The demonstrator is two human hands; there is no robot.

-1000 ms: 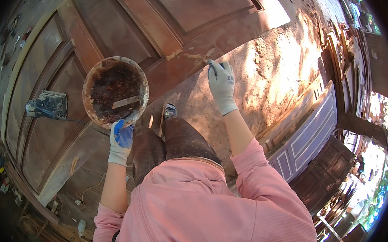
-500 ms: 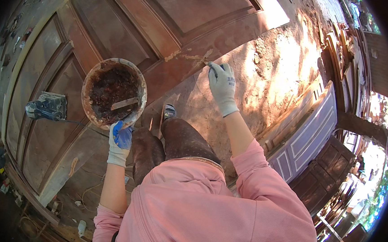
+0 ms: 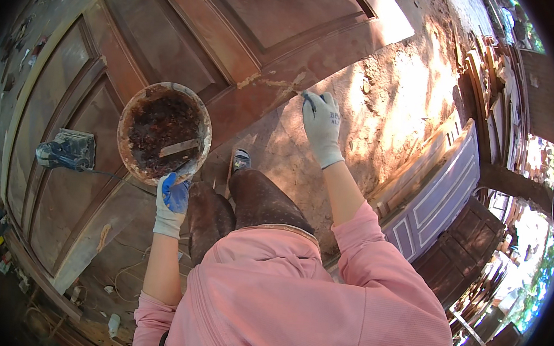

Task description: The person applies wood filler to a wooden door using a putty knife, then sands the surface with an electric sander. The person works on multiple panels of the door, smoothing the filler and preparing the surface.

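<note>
My left hand (image 3: 172,205), in a white glove with a blue palm, is closed on the near rim of a round bucket (image 3: 205,113). Dark reddish-brown paste coats the bucket's inside, and a flat strip (image 3: 179,147) lies in it. My right hand (image 3: 322,126), in a white glove, is closed around a small putty knife (image 3: 306,100), mostly hidden by the fingers. Its tip is by the edge of a brown panelled door (image 3: 229,115). Tan smears of filler (image 3: 270,82) run along the door's rail just left of the tip.
A dusty power sander (image 3: 68,150) rests on the door at the left, its cord trailing toward my knees. At the right lean a purple panelled door (image 3: 433,193) and a dark brown one (image 3: 461,250). Stacked boards (image 3: 489,85) stand farther back. Sunlit dirt ground (image 3: 384,110) lies beyond my right hand.
My right hand has shifted slightly right and nearer to me, its tool drawn back toward the door's edge. My left hand and the bucket have hardly moved.
</note>
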